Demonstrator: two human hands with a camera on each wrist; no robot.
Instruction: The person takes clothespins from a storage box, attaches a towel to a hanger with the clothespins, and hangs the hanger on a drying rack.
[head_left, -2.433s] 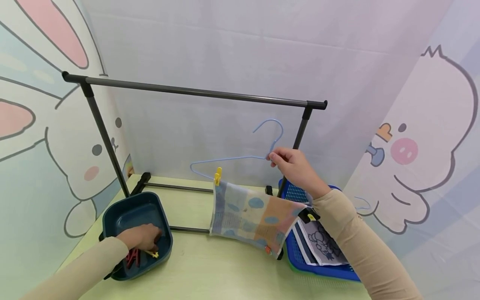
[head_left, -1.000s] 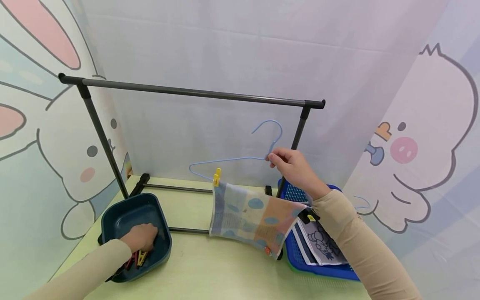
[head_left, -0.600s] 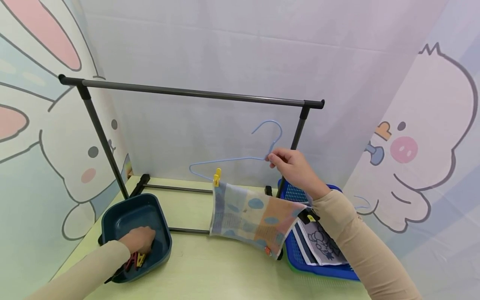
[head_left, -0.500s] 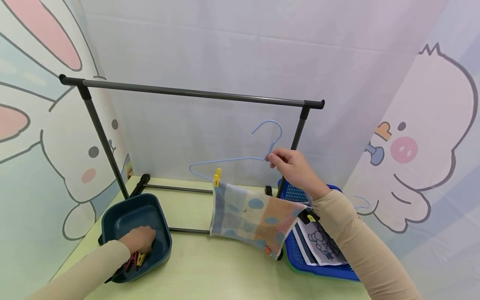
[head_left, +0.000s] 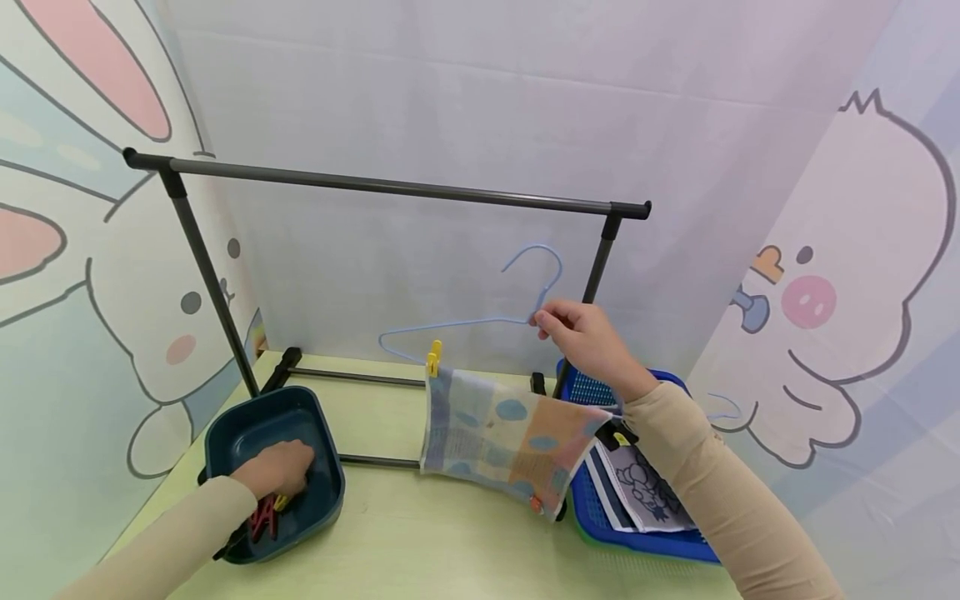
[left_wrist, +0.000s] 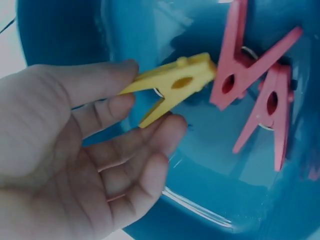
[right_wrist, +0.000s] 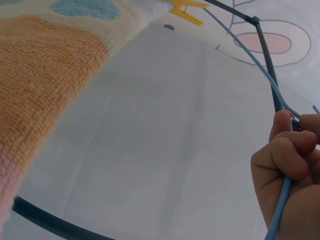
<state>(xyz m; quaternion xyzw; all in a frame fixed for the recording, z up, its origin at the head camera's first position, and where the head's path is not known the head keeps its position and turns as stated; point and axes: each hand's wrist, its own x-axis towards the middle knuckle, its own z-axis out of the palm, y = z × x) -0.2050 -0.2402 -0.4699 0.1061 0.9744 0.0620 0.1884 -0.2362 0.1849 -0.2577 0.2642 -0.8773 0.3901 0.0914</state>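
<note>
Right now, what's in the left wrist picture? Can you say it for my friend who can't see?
A left hand pinches a yellow clothespin by one leg, with a blue tub behind it. Two pinkish-red clothespins lie in the tub, toward the picture's right.

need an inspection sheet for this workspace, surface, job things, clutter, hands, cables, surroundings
surface: pale yellow-green table, dark rack standing on it
job's things: patterned cloth on blue hanger, one corner clipped by a yellow peg; hook not on the rack's bar; red pegs in dark blue bin
clutter: blue basket with papers, partly hidden by the right arm
hands: left hand in the bin, pinching another yellow peg; right hand gripping the hanger below its hook
cables: nothing seen
surroundings: plain pale backdrop behind, cartoon-printed panels either side
</note>
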